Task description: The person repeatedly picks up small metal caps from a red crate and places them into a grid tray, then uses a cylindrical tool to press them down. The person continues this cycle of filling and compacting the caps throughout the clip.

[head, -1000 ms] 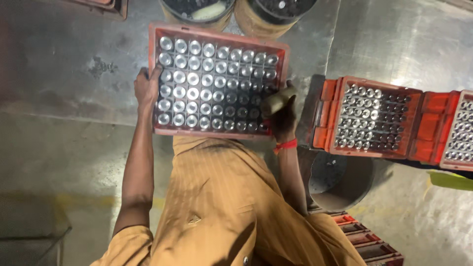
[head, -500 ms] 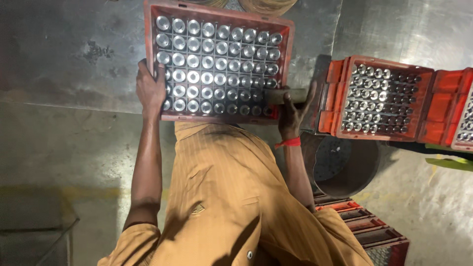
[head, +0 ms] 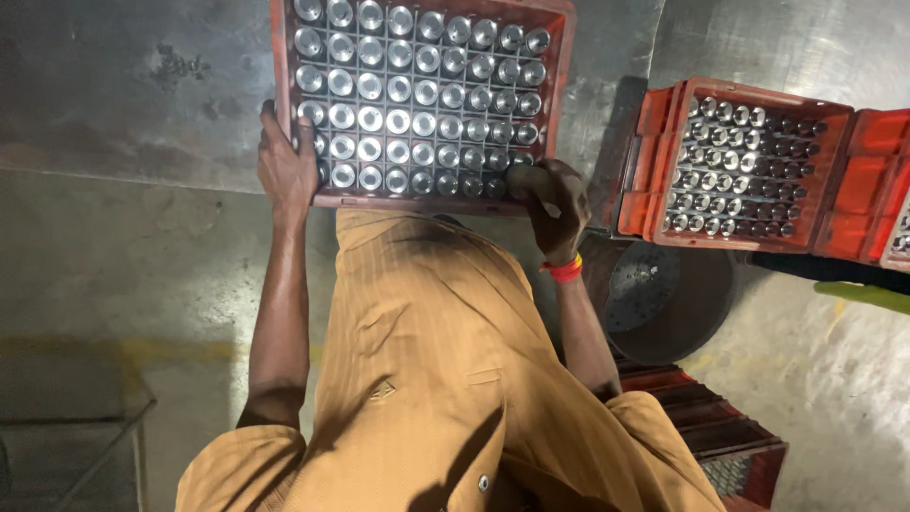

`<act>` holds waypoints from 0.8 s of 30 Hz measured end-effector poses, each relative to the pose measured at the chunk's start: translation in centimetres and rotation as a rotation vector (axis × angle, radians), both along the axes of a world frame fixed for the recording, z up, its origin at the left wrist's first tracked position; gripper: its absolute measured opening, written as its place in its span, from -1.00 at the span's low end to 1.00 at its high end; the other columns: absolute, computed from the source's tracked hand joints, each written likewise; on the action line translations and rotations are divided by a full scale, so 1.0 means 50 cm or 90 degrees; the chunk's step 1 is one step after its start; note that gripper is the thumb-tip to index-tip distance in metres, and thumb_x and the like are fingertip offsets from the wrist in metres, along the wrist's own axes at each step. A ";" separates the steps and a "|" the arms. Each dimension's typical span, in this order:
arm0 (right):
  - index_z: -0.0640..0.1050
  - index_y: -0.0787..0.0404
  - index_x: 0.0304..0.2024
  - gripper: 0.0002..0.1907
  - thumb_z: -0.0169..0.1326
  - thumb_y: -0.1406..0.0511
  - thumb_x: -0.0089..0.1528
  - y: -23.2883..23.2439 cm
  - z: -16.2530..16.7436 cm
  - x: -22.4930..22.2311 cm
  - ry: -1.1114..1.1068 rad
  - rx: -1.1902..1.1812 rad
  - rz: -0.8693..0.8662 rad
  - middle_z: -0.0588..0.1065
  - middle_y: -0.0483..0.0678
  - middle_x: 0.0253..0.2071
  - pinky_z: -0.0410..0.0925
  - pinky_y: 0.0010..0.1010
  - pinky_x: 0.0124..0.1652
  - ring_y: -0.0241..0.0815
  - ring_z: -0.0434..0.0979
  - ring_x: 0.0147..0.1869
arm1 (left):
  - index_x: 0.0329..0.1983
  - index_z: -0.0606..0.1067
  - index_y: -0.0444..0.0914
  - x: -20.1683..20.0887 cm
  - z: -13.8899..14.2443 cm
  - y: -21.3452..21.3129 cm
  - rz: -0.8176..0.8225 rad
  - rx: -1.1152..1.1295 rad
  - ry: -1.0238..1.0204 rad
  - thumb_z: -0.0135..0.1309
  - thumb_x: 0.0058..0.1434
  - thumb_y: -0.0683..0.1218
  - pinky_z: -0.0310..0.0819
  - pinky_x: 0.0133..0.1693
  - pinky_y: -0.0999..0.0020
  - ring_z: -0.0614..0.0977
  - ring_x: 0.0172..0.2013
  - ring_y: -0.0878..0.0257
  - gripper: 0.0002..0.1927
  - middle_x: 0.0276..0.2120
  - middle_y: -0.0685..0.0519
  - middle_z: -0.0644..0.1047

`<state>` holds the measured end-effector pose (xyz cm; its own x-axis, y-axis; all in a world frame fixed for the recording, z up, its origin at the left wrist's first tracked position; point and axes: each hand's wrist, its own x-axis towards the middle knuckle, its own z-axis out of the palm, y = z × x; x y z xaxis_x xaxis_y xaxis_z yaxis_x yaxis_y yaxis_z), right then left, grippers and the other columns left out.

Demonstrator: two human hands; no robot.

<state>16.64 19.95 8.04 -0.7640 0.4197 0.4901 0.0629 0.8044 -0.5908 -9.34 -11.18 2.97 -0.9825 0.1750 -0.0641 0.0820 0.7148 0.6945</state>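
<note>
The red plastic crate (head: 559, 57), its grid of cells filled with upright shiny metal cylinders (head: 398, 120), is held out in front of the person's chest above the grey concrete floor (head: 123, 237), its near rim just above the tan ribbed shirt (head: 427, 360). Carrying such a load well probably means keeping the crate level so the cylinders stay seated in their cells, with both grips matched in height and the weight drawn close to the body. The left hand (head: 286, 161) clasps the crate's near left corner: the fingers (head: 305, 142) are curled over the rim and lie close together against the outer row of cylinders, clamped on the wall. The right hand (head: 552, 204), which wears a red-and-orange wristband (head: 565, 270), grips the near right corner, its fingers wrapped tight about the rim, with the fingertips hidden underneath. To the right of the held crate stands a second red crate of metal cylinders (head: 758, 166), well apart from it, and below that a round dark metal pan (head: 664, 299) rests on the floor. Nearer the person than the pan, a stacked red crate (head: 720, 446) shows at the lower edge.
</note>
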 end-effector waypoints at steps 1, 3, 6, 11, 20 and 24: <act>0.52 0.25 0.17 -0.42 0.41 0.48 0.13 -0.005 -0.008 0.000 0.034 0.015 -0.002 0.56 0.09 0.12 0.46 -0.11 0.17 0.10 0.57 0.21 | 0.44 0.17 -0.38 -0.002 0.000 -0.002 -0.011 0.034 0.011 0.01 0.54 0.07 0.42 0.09 -0.11 0.54 0.13 -0.38 -0.40 0.16 -0.48 0.48; 0.51 0.27 0.16 -0.44 0.39 0.48 0.12 -0.015 -0.035 0.000 0.099 0.047 -0.007 0.54 0.11 0.16 0.46 -0.06 0.20 0.18 0.53 0.25 | 0.45 0.14 -0.39 -0.006 -0.002 -0.007 -0.029 0.087 -0.032 0.01 0.51 0.05 0.42 0.11 -0.09 0.54 0.14 -0.37 -0.37 0.15 -0.49 0.48; 0.59 0.11 0.05 -0.54 0.35 0.47 0.10 -0.013 -0.079 -0.005 -0.101 0.129 0.074 0.59 0.04 0.14 0.46 -0.13 0.18 0.14 0.56 0.20 | 0.48 0.10 -0.40 -0.009 -0.003 -0.016 -0.061 0.116 -0.015 0.01 0.53 0.01 0.40 0.14 -0.09 0.54 0.16 -0.39 -0.36 0.16 -0.50 0.47; 0.56 0.14 0.11 -0.52 0.38 0.43 0.15 0.002 -0.114 0.014 0.064 -0.039 -0.002 0.58 0.02 0.12 0.46 -0.14 0.15 0.08 0.58 0.18 | 0.48 0.13 -0.38 0.001 -0.005 -0.009 -0.020 0.060 -0.024 -0.02 0.52 0.04 0.42 0.09 -0.11 0.55 0.13 -0.37 -0.37 0.15 -0.46 0.49; 0.49 0.16 0.21 -0.43 0.37 0.44 0.17 0.044 -0.121 0.056 0.040 -0.055 -0.017 0.53 0.05 0.17 0.44 -0.16 0.17 0.05 0.55 0.24 | 0.47 0.17 -0.37 0.027 0.000 0.002 0.023 -0.069 0.021 -0.04 0.54 0.12 0.42 0.05 -0.18 0.51 0.15 -0.34 -0.36 0.22 -0.39 0.45; 0.55 0.20 0.10 -0.48 0.37 0.50 0.11 0.050 -0.114 0.047 -0.012 -0.004 0.006 0.56 0.03 0.05 0.41 -0.23 0.07 -0.06 0.57 0.15 | 0.49 0.14 -0.35 0.029 0.002 0.005 0.041 -0.084 -0.006 -0.08 0.54 0.15 0.43 0.04 -0.17 0.52 0.13 -0.33 -0.35 0.20 -0.40 0.45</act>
<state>18.99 22.44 2.35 -0.7775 0.4147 0.4728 0.0662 0.8016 -0.5942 -7.89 -10.92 3.06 -0.9907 0.1011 -0.0913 0.0273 0.8040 0.5940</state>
